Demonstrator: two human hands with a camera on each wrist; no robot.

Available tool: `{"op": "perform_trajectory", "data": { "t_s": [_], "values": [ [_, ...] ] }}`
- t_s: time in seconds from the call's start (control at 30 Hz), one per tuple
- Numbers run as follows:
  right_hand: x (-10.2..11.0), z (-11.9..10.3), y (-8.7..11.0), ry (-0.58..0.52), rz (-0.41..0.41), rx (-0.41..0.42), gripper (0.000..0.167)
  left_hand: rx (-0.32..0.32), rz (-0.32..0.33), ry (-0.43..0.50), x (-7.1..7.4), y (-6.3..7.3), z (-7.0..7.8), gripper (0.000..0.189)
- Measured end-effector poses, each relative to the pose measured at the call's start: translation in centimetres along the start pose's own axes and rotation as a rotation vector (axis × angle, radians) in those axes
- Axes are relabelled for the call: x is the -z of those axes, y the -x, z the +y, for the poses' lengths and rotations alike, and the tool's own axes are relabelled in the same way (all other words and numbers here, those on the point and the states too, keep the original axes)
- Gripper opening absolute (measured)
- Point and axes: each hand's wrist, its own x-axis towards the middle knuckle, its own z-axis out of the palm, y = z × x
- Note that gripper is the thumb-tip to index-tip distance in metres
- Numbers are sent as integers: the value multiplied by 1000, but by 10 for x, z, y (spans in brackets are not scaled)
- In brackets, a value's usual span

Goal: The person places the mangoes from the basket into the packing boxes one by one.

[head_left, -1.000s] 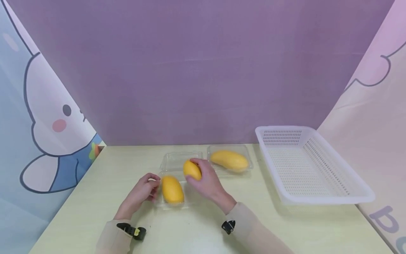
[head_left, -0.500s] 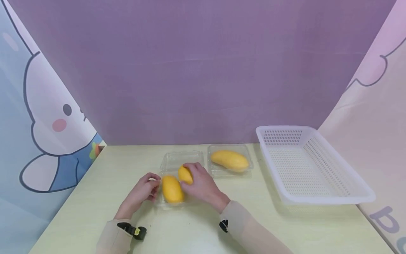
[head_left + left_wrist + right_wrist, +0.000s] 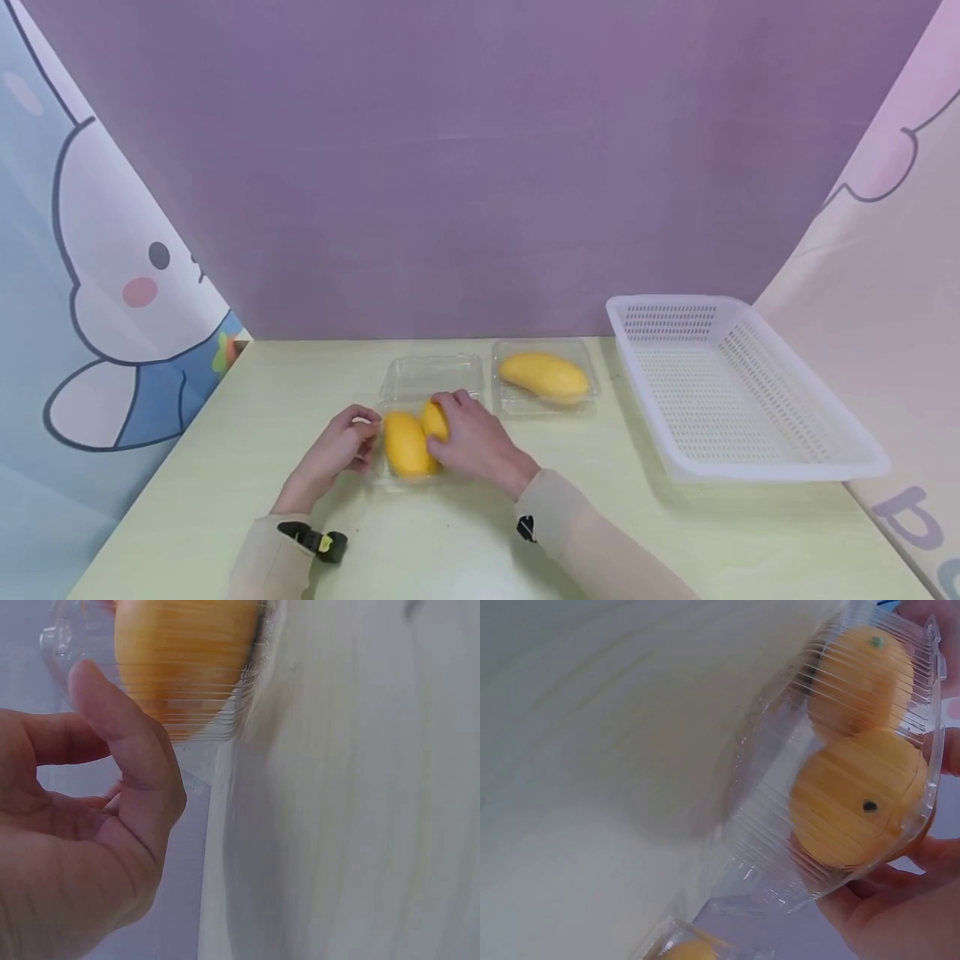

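Observation:
My right hand (image 3: 480, 443) grips a yellow mango (image 3: 433, 421) and holds it down in an open clear plastic clamshell box (image 3: 431, 377). A second mango (image 3: 406, 446) lies in the same box, just to its left. In the right wrist view the held mango (image 3: 859, 799) presses close against the other mango (image 3: 862, 675), both seen through the ribbed wall. My left hand (image 3: 341, 450) is at the box's left edge. In the left wrist view its thumb and a bent finger (image 3: 124, 735) meet at the box's rim.
Another clear clamshell box (image 3: 517, 407) with one mango (image 3: 545, 375) stands behind and to the right. A white perforated plastic basket (image 3: 772, 473) sits on the right of the pale table (image 3: 450, 542). A purple backdrop (image 3: 480, 167) rises behind the table.
My right hand has moved left and down, bringing its mango from above the box to beside the other mango. The left hand stays at the box's left edge.

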Motion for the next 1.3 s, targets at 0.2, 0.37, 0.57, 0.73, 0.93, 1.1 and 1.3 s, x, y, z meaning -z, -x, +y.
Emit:
{"op": "perform_trajectory", "data": {
  "t_s": [0.2,0.37,0.57,0.73,0.93,1.1,1.3],
  "values": [
    [2,-2,-2,56,-24,8,59,-1,2,1,0,0,0,23],
    [5,-4,-4,90,-50,-3,61,-3,4,-3,0,-1,0,23],
    [8,-6,-6,119,-78,-23,61,-1,0,8,1,-2,-1,22],
    [7,-5,-8,121,-103,-35,57,1,7,9,0,-3,-2,22],
    [6,-3,-9,152,-128,-29,51,-6,7,-5,1,-1,-1,24],
    [13,-4,-10,148,-141,-45,56,-6,9,-6,2,1,0,24],
    [24,-2,-11,73,-83,-40,51,-12,9,-17,2,0,0,24]
  ]
}}
